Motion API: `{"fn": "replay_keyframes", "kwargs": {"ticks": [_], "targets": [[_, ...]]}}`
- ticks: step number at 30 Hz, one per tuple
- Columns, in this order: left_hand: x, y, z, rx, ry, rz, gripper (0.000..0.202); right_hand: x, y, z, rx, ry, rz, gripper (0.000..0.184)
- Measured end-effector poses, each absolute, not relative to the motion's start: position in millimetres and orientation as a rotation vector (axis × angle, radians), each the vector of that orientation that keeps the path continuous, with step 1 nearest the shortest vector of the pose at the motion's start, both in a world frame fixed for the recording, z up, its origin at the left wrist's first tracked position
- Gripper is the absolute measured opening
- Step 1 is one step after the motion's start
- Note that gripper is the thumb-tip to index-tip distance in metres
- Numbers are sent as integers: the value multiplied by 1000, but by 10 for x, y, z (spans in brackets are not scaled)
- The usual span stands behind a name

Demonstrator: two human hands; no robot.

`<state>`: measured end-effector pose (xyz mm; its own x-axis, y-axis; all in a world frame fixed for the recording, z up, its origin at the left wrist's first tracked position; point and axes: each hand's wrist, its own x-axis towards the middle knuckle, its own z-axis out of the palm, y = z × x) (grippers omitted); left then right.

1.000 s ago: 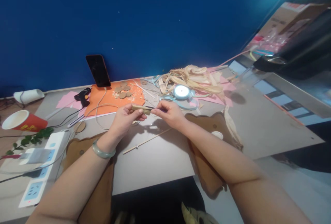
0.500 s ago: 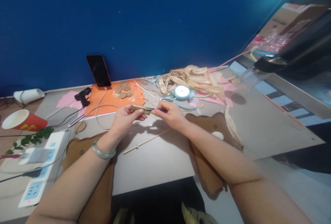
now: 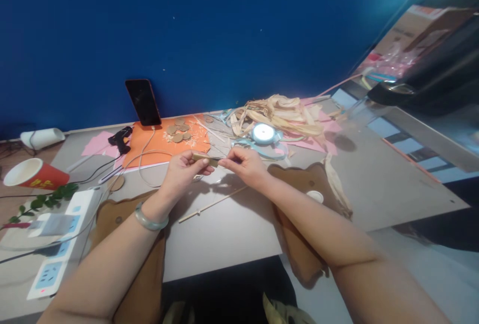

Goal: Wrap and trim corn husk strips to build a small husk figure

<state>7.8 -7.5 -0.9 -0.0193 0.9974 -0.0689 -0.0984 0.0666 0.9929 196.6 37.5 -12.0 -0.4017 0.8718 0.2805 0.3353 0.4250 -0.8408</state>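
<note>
My left hand (image 3: 182, 172), with a pale green bangle on its wrist, pinches a short tan strip of dried husk (image 3: 205, 159) above the grey table (image 3: 224, 229). My right hand (image 3: 245, 165) is closed in a pinch at the strip's right end, on something thin and dark that I cannot make out. The two hands nearly touch over the table's middle. A thin wooden stick (image 3: 209, 205) lies on the table just below them.
A pile of dried husks (image 3: 279, 112) and a roll of pale blue ribbon (image 3: 263, 133) lie behind. An orange sheet (image 3: 157, 144) carries brown discs (image 3: 177, 132); a phone (image 3: 142, 101) leans on the blue wall. A glue gun (image 3: 119, 139), red cup (image 3: 32, 175) and power strip (image 3: 56, 244) sit left.
</note>
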Motion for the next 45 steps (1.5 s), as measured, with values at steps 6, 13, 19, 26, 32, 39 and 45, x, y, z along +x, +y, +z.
{"fn": "replay_keyframes", "kwargs": {"ticks": [6, 13, 19, 26, 32, 39, 45], "targets": [[121, -87, 13, 1035, 1206, 1203, 37, 1965, 371, -145, -1016, -1956, 887, 40], [123, -84, -10, 1020, 1181, 1191, 36, 1963, 364, -143, -1022, -1958, 867, 38], [146, -85, 0, 1011, 1199, 1177, 36, 1957, 361, -152, -1023, -1953, 869, 39], [183, -95, -12, 990, 1198, 1131, 36, 1943, 355, -168, -1002, -1966, 838, 39], [178, -92, -43, 1003, 1195, 1117, 36, 1936, 347, -164, -998, -1980, 815, 38], [197, -68, -127, 989, 1166, 1108, 38, 1933, 338, -182, -1013, -1991, 820, 39], [205, -66, -106, 986, 1192, 1098, 37, 1927, 330, -171, -1027, -1989, 812, 39]]}}
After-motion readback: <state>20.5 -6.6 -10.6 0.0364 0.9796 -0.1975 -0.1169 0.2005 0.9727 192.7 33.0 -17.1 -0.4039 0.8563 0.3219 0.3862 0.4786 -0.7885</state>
